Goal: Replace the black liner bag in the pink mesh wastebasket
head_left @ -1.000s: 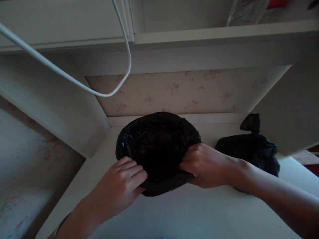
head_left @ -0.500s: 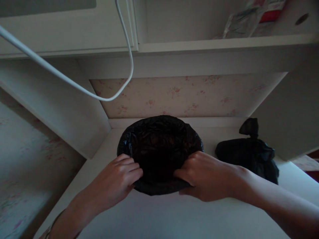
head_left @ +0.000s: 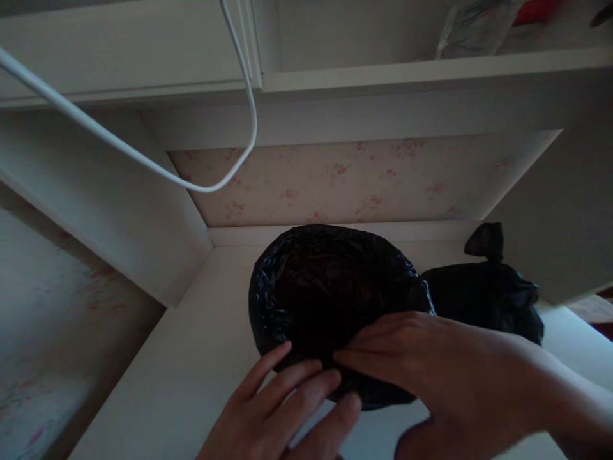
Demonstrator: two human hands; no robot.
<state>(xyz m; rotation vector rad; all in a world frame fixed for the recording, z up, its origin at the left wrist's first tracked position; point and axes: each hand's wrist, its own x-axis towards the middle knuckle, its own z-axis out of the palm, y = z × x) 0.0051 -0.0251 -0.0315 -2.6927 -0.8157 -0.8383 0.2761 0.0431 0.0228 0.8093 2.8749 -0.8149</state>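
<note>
A round bin lined with a black plastic bag (head_left: 335, 246) stands on the white surface, its mouth facing up towards me. The liner folds over the rim, and its deep inside is too dark to make out. My left hand (head_left: 282, 415) is at the near rim, fingers spread and the tips touching or just over the plastic. Over the near right part of the rim lies my right hand (head_left: 445, 377), its fingers stretched to the inside of the liner and its thumb apart, outside the bin. Neither hand grips the plastic.
A tied black bag (head_left: 483, 297) lies right of the bin, close to it. A white cable (head_left: 158, 169) hangs across the upper left. Above the white surface (head_left: 211, 306) runs a shelf (head_left: 383, 75) holding a clear package (head_left: 479, 29). Flowered wallpaper (head_left: 311, 185) covers the back.
Both hands have let go of the rim and opened. My left hand has moved right and nearer to me. The bin appears shifted slightly right and nearer, closer to the tied bag.
</note>
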